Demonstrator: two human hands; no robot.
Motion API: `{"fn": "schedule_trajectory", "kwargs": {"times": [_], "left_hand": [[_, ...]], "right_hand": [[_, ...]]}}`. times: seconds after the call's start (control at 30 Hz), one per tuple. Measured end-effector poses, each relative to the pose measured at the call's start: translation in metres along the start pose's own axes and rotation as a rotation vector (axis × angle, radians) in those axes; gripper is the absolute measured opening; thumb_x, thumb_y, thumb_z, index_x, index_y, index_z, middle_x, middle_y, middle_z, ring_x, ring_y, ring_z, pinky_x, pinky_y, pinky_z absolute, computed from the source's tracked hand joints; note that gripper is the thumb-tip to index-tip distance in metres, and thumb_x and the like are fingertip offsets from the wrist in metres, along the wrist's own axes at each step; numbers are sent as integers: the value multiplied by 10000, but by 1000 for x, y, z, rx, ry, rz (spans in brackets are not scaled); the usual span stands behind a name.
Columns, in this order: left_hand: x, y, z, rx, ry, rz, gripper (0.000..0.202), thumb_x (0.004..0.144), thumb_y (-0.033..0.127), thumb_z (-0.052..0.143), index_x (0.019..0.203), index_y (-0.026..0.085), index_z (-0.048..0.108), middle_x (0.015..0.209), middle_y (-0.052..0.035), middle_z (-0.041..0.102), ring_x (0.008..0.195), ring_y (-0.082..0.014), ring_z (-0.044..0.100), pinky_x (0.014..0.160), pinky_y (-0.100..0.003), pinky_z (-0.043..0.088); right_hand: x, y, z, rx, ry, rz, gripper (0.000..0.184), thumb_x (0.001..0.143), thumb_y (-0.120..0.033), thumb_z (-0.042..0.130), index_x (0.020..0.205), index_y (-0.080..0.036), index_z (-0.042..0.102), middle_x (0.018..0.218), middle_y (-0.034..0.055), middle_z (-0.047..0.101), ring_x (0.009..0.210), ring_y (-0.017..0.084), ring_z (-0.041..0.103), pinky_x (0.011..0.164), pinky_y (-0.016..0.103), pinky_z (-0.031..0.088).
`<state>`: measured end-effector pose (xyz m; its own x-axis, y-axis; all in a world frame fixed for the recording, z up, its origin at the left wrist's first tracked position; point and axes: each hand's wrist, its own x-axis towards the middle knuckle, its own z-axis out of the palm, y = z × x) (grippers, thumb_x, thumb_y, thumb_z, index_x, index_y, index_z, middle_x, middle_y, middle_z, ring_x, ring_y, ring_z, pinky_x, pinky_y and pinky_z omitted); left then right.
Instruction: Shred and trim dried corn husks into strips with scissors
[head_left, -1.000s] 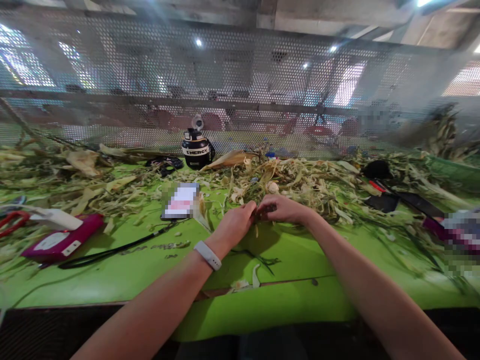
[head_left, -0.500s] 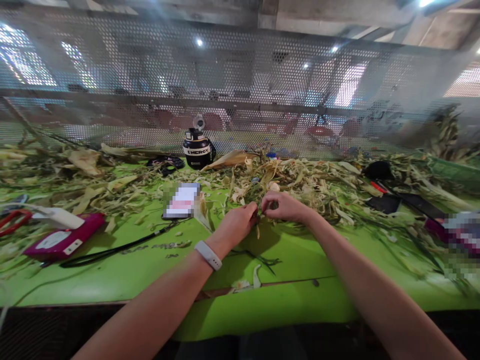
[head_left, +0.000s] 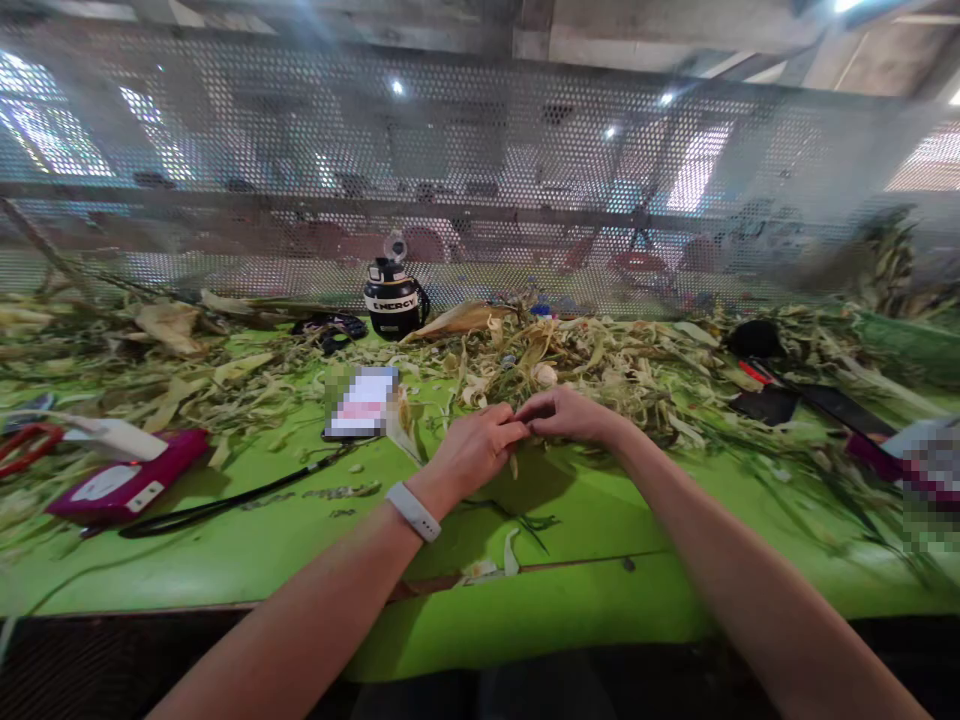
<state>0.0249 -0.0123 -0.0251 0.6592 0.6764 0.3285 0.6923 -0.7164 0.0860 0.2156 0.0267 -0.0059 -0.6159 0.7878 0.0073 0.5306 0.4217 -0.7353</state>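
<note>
A thin pale-yellow strip of dried husk dangles just above the bright green tabletop, at the near edge of the heap of dry husks and leaves. Our left hand and right hand meet fingertip to fingertip, both pinched closed on it, though most of it seems hidden between them. A white wristband circles our left wrist. Farther left lies a flat phone, and behind it stands a black round jar.
</note>
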Motion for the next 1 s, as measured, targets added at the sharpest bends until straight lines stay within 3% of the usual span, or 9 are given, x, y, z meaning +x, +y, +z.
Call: {"fn": "schedule_trajectory", "kwargs": {"times": [0.2, 0.5, 0.67, 0.83, 1.0], "left_hand": [[2, -4, 2, -36, -47, 35, 213, 851, 223, 485, 913, 235, 688, 920, -31, 598, 839, -155, 571, 680, -248, 420], [1, -7, 7, -78, -12, 78, 194, 820, 142, 503, 884, 197, 677, 860, -26, 624, 805, -146, 583, 679, -235, 432], [0, -7, 7, -25, 29, 88, 164, 833, 136, 483, 814, 167, 644, 785, -31, 623, 752, -150, 579, 655, -242, 428], [-1, -6, 8, -25, 62, 105, 161, 859, 169, 468, 789, 159, 613, 755, -28, 623, 722, -146, 577, 646, -241, 419], [-1, -4, 8, -30, 67, 116, 175, 861, 143, 445, 766, 150, 591, 751, -35, 612, 720, -145, 570, 657, -245, 426]], "right_hand": [[-1, 0, 1, -25, -7, 35, 282, 668, -184, 550, 884, -118, 718, 770, 22, 683, 705, 133, 582, 674, 232, 444], [2, 3, 3, -45, 6, 3, 240, 726, -291, 573, 852, -111, 670, 759, 33, 664, 696, 131, 574, 660, 237, 440], [4, 4, 2, -184, 104, 6, 246, 783, -341, 554, 839, -122, 649, 757, 35, 643, 693, 130, 548, 647, 234, 407], [7, 5, 3, -404, 101, -47, 369, 877, -371, 443, 651, -136, 616, 653, 26, 567, 665, 127, 492, 630, 234, 357], [11, 6, 11, -542, 118, 8, 376, 911, -348, 399, 695, -137, 623, 733, 51, 580, 741, 136, 504, 676, 231, 351]]}}
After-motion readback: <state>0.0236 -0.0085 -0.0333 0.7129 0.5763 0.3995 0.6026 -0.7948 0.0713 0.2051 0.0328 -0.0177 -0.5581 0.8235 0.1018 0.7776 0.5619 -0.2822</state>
